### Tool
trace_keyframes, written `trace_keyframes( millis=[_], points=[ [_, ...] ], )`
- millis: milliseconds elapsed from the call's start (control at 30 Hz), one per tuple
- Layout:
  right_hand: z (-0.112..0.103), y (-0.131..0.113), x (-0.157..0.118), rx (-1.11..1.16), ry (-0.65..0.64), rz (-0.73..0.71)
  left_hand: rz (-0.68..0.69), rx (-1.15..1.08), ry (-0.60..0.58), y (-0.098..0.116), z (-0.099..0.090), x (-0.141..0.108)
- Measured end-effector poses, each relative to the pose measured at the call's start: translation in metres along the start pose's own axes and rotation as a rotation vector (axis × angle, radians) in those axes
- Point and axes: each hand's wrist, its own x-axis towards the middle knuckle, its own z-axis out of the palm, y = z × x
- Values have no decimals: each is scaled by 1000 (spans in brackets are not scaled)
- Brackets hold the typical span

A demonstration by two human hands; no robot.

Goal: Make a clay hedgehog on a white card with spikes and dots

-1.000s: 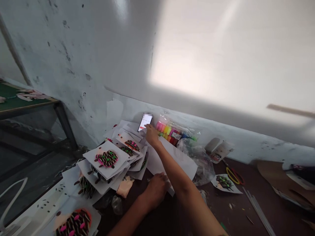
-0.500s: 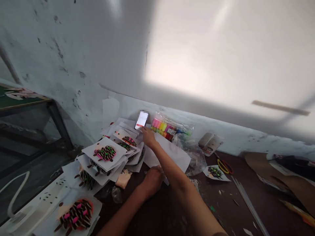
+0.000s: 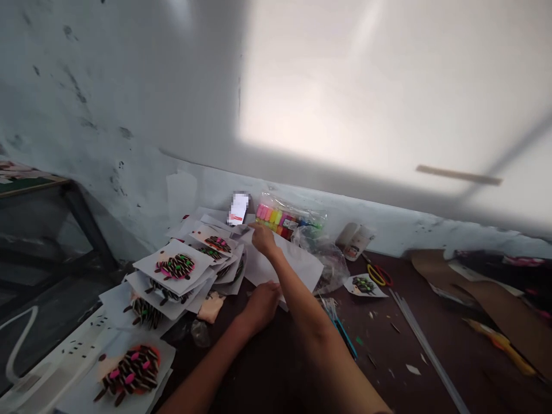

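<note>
My right hand [image 3: 263,237] reaches over the white sheets [image 3: 302,265], index finger stretched out and the other fingers curled. Its fingertip is just below a phone [image 3: 238,210] with a lit, partly blurred screen, leaning near the wall. My left hand [image 3: 264,303] is closed at the near edge of those sheets; whatever its fingers hold is hidden. Left of both hands lies a pile of cards [image 3: 175,267] with striped hedgehog figures in dark clay-like strips and coloured dots. A pale peach lump [image 3: 211,307] lies between the pile and my left hand.
Behind the sheets lies a pack of coloured clay sticks [image 3: 276,217], beside a crumpled clear bag [image 3: 330,264]. Farther right are a white bottle [image 3: 360,240], scissors [image 3: 382,276], a hedgehog card [image 3: 363,286] and clear strips [image 3: 425,345]. Blue-handled tools [image 3: 342,333] lie beside my right forearm.
My right fingertip has drawn back slightly from the phone's lower edge. My left hand stays by the sheets. The whole view has shifted, with the scene moving left.
</note>
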Motion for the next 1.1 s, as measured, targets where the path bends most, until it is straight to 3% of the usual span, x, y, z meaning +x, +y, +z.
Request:
trace_keyframes(
  millis=[167,267,367,400,433,567,633,733,800,900,967,1100],
  points=[
    [-22,34,-62,45,196,242,-92,-83,16,-5,0,0],
    [-29,50,-107,193,397,357,-285,-349,211,-4,-5,6],
    [-30,57,-146,258,594,465,-353,-443,315,-3,-9,15],
    [-30,57,-156,266,623,515,-370,-478,355,-3,-10,17],
    [-29,58,-164,268,643,558,-415,-575,465,-3,-11,20],
    [-30,59,-183,190,731,639,-459,-629,583,-8,-18,27],
    [-31,61,-188,134,776,670,-491,-665,709,-11,-21,27],
    [-28,64,-193,174,671,723,-496,-706,832,-12,-24,25],
    [-23,64,-194,253,477,741,-445,-717,811,-8,-22,20],
    [-12,62,-192,308,274,744,-386,-629,660,3,-16,10],
    [-4,62,-189,368,303,705,-352,-496,499,10,-12,1],
    [2,71,-185,591,532,653,-245,-56,249,14,-5,-22]
  ],
)
